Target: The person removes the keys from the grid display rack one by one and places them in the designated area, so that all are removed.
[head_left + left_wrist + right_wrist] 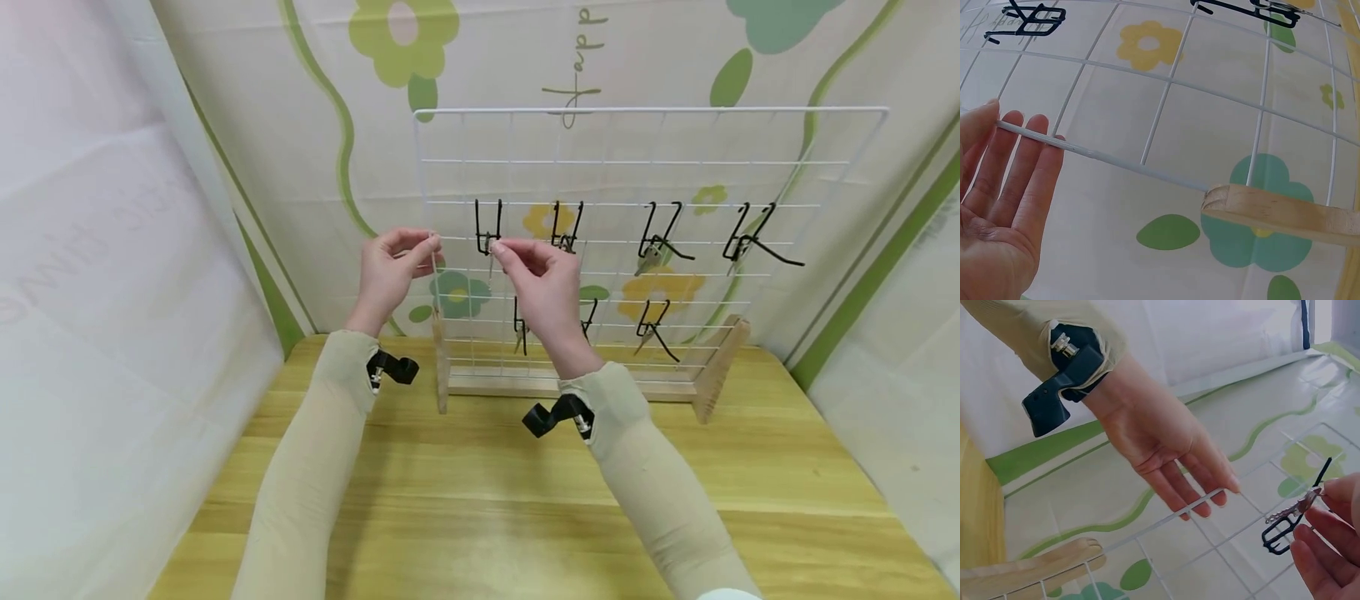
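Note:
My left hand (386, 271) pinches the left edge wire of a white wire grid rack (645, 110) between thumb and fingers. In the left wrist view the fingers lie behind that wire. My right hand (551, 292) is at the upper-left black hook (477, 218). In the right wrist view its thumb and fingers pinch a silver key (1297, 509). The key lies against the hook's prong; whether it hangs on the prong I cannot tell. Keys also hang from other hooks, including one key (648, 260) to the right. My right hand partly hides the lower row.
The rack stands on wooden feet (722, 371) on a wood-grain table (465, 500). Several black hooks sit in two rows, their prongs jutting forward. A flower-patterned cloth (255, 50) hangs behind, and pale cloths hang at both sides. Each wrist wears a black mount (558, 414).

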A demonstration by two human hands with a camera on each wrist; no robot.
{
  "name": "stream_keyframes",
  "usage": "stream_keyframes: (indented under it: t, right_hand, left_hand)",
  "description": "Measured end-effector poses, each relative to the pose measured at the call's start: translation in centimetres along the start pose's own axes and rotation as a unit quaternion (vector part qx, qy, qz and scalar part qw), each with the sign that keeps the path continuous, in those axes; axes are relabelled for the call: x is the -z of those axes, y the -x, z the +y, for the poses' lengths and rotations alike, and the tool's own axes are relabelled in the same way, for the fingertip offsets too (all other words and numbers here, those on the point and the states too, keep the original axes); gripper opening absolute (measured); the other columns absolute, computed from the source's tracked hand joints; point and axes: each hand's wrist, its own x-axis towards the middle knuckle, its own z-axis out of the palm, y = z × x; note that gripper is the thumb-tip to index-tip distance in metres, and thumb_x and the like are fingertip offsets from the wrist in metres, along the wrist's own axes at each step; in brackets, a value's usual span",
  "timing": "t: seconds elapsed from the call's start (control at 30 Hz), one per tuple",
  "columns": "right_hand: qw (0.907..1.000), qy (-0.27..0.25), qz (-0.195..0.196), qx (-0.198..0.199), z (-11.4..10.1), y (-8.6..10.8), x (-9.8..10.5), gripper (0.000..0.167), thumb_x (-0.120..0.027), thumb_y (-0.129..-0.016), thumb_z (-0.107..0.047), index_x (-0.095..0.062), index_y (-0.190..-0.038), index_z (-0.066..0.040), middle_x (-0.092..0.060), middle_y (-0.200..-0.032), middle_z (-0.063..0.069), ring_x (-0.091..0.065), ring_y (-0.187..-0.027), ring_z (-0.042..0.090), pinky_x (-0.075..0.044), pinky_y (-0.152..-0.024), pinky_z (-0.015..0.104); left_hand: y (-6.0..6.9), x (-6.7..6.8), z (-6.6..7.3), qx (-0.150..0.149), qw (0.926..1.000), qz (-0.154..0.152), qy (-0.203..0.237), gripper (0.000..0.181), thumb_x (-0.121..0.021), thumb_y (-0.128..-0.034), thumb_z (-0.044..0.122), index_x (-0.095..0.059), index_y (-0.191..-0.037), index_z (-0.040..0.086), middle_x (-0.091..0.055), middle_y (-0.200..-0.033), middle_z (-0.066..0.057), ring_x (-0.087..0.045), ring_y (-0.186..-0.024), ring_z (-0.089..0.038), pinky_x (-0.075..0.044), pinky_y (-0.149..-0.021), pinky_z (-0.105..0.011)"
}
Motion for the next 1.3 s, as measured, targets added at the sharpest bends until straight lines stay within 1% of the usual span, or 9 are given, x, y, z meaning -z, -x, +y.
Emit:
stream_keyframes:
  t: [0.07, 0.2, 0.47, 0.6, 0.73, 0.9, 1.0, 1.13, 1.3]
  right_hand:
    - [0.9999, 0.003, -0.003, 0.013, -0.4, 0.1, 0.4, 0.019, -0.078, -0.094, -0.019, -0.079, -0.105, -0.003, -0.075, -0.099, 0.007, -0.068, -0.085, 0.021, -0.053, -0.066, 0.023]
    - [0.9991, 0.007, -0.013, 0.041, -1.3, 0.5, 1.3, 0.017, -0.078, -0.094, -0.02, -0.079, -0.103, -0.005, -0.075, -0.098, 0.004, -0.069, -0.086, 0.023, -0.055, -0.068, 0.024]
    - [0.9969, 0.009, -0.058, 0.053, -2.0, 2.2, 3.4, 0.015, -0.077, -0.095, -0.021, -0.078, -0.099, -0.007, -0.075, -0.092, 0.004, -0.067, -0.077, 0.023, -0.05, -0.058, 0.023]
    - [0.9948, 0.016, -0.093, 0.037, -1.4, 3.5, 4.2, 0.013, -0.076, -0.095, -0.018, -0.078, -0.099, -0.006, -0.075, -0.091, 0.004, -0.069, -0.077, 0.023, -0.052, -0.057, 0.026]
    - [0.9913, 0.031, -0.127, 0.01, -0.1, 4.9, 4.6, 0.014, -0.077, -0.095, -0.021, -0.078, -0.1, -0.007, -0.074, -0.093, 0.004, -0.068, -0.079, 0.029, -0.056, -0.062, 0.028]
    - [0.9843, 0.06, -0.159, -0.049, 2.2, 6.5, 4.5, 0.013, -0.077, -0.095, -0.022, -0.078, -0.099, -0.01, -0.074, -0.092, 0.002, -0.068, -0.08, 0.033, -0.058, -0.065, 0.027]
    - [0.9826, 0.066, -0.156, -0.077, 3.1, 7.3, 4.2, 0.011, -0.076, -0.095, -0.017, -0.078, -0.099, -0.007, -0.074, -0.092, 0.004, -0.068, -0.082, 0.036, -0.057, -0.065, 0.025]
    - [0.9858, 0.059, -0.138, -0.076, 3.8, 8.2, 3.8, 0.007, -0.076, -0.094, -0.007, -0.077, -0.099, -0.002, -0.074, -0.093, 0.008, -0.066, -0.081, 0.042, -0.052, -0.06, 0.022]
    - [0.9833, 0.053, -0.161, -0.067, 4.5, 9.5, 3.6, 0.007, -0.076, -0.094, -0.011, -0.079, -0.099, -0.007, -0.075, -0.093, 0.003, -0.066, -0.077, 0.029, -0.051, -0.059, 0.022]
  left_hand:
    - [0.0, -0.1, 0.1, -0.001, 1.0, -0.001, 0.003, 0.019, -0.077, -0.0942, 0.021, -0.075, -0.104, 0.005, -0.075, -0.1, -0.012, -0.074, -0.088, -0.028, -0.062, -0.08, -0.043]
    - [-0.1, -0.3, 0.1, -0.002, 0.9999, -0.002, 0.011, 0.019, -0.077, -0.094, 0.02, -0.075, -0.104, 0.005, -0.075, -0.101, -0.012, -0.074, -0.087, -0.028, -0.062, -0.081, -0.044]
    - [0.2, -0.1, 0.1, -0.003, 0.9999, 0.003, 0.011, 0.018, -0.077, -0.0938, 0.02, -0.074, -0.104, 0.005, -0.074, -0.101, -0.013, -0.074, -0.087, -0.03, -0.062, -0.079, -0.042]
    - [0.3, 0.2, 0.1, -0.002, 0.9999, 0.001, 0.012, 0.017, -0.077, -0.0939, 0.019, -0.074, -0.103, 0.005, -0.075, -0.101, -0.013, -0.075, -0.086, -0.027, -0.062, -0.079, -0.041]
    - [0.3, 0.4, 0.2, -0.004, 1.0, 0.001, 0.003, 0.016, -0.077, -0.0943, 0.018, -0.074, -0.103, 0.005, -0.074, -0.1, -0.013, -0.074, -0.084, -0.026, -0.063, -0.077, -0.037]
    - [0.0, 0.1, 0.4, -0.006, 0.9999, -0.008, 0.007, 0.017, -0.077, -0.0942, 0.018, -0.074, -0.104, 0.005, -0.074, -0.101, -0.013, -0.073, -0.09, -0.037, -0.062, -0.079, -0.04]
    - [-0.1, -0.1, 0.3, -0.006, 0.9999, -0.01, 0.011, 0.017, -0.076, -0.0944, 0.018, -0.074, -0.104, 0.005, -0.074, -0.101, -0.014, -0.071, -0.094, -0.044, -0.062, -0.081, -0.043]
    - [0.0, -0.1, 0.1, -0.003, 0.9999, -0.006, 0.01, 0.016, -0.076, -0.0945, 0.017, -0.074, -0.104, 0.005, -0.074, -0.101, -0.014, -0.071, -0.093, -0.043, -0.062, -0.08, -0.042]
    - [0.0, 0.0, 0.0, -0.001, 1.0, -0.005, 0.008, 0.016, -0.077, -0.0944, 0.018, -0.074, -0.103, 0.005, -0.074, -0.101, -0.013, -0.073, -0.09, -0.037, -0.062, -0.079, -0.04]
